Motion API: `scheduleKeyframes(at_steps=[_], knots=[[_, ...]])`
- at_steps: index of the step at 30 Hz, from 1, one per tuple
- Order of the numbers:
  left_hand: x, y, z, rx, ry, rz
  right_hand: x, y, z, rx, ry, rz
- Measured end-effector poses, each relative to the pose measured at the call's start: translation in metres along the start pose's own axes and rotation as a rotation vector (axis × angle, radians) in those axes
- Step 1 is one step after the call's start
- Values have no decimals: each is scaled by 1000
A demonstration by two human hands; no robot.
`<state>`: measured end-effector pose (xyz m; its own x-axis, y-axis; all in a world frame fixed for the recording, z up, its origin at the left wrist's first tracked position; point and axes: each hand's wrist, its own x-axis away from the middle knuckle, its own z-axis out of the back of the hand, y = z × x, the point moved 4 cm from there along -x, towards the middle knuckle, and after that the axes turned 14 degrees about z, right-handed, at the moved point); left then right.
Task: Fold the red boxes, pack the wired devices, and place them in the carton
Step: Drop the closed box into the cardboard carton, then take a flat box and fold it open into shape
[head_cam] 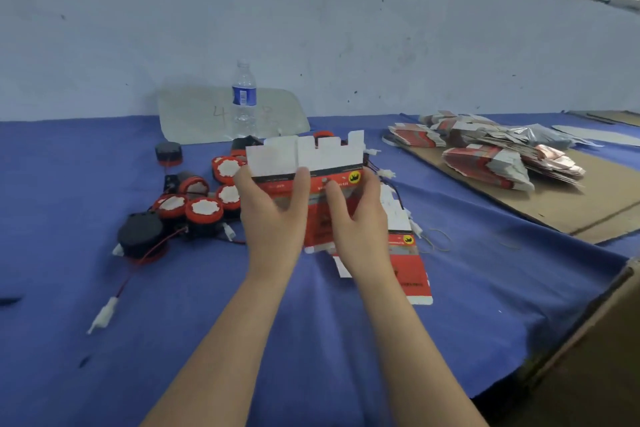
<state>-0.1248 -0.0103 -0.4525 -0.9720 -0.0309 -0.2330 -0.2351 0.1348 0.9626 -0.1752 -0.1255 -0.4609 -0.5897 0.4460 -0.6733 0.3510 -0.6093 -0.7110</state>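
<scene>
I hold a flat red and white box blank [306,158] upright above the blue cloth, its white flaps pointing up. My left hand [273,215] grips its left half, thumb on the front face. My right hand [356,215] grips the right half, thumb pressed on the red panel. Another flat red box blank [408,263] lies on the cloth under my right wrist. A cluster of round black and red wired devices [194,201] with white tops sits to the left of my hands, red wires and white plugs [104,315] trailing from them.
Stacks of flat red box blanks [485,156] lie on a cardboard sheet [571,211] at the right. A water bottle [244,99] stands at the back before a clear plastic sheet [194,114]. A brown carton edge [588,333] shows at the lower right. Rubber bands [440,239] lie on the cloth.
</scene>
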Motion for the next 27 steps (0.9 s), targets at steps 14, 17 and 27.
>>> scheduleKeyframes(at_steps=[14, 17, 27], knots=[[-28, -37, 95, -110, -10, 3, 10, -7, -123, -639, -305, -307], [-29, -44, 95, -100, 2, 73, 10, -1, -124, -646, -269, -291], [-24, -40, 93, -146, 139, 115, 15, -1, -120, -561, -127, -197]])
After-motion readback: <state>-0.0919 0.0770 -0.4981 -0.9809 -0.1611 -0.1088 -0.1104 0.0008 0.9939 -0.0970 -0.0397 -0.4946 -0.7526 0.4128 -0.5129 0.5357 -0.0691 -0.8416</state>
